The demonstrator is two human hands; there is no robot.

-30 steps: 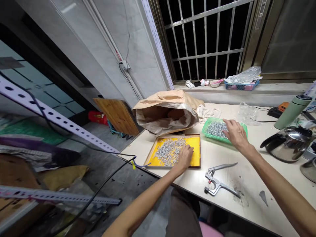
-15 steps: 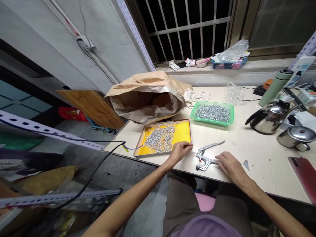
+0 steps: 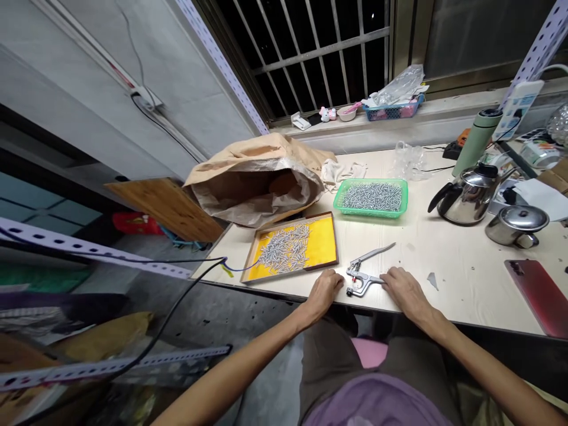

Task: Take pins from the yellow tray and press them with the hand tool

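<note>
So far the pliers point(image 3: 367, 278) lie on the bench point(image 3: 470, 284), not lifted, and metal bits point(image 3: 284, 248) sit loose in the yellow tray point(image 3: 323, 236) and green basket point(image 3: 370, 212). The right hand point(image 3: 406, 293) touches one handle point(image 3: 376, 280); the left hand point(image 3: 325, 291) curls nearby, and I can't tell if either's fingers grip.

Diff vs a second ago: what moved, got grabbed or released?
Right hand came back from over the green basket to the metal pliers' lower handle; firm grip unclear. Left hand left the yellow-lined tray for the table's near edge; whether it holds anything is hidden. Pliers, tray, basket stayed put.
</note>
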